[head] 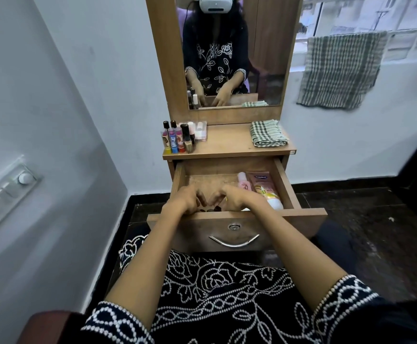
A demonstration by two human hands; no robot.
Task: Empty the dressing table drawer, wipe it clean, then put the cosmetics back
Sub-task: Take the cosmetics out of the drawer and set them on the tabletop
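The dressing table drawer (285,184) is pulled out over my lap. My left hand (184,198) and my right hand (238,197) are both inside its front left part, close together. Their fingers curl down round small dark-capped cosmetics (211,209) on the drawer floor. At the drawer's right side lie a pink bottle (242,182), a pink tube (261,178) and a yellow and white tube (270,196). The back left of the drawer floor is bare wood. Lip balms and nail polish bottles (180,139) stand on the tabletop's left side.
A folded checked cloth (268,134) lies on the tabletop's right side, below the mirror (232,58). A checked towel (339,70) hangs at the window on the right. A wall with a switch panel (3,194) runs close on the left.
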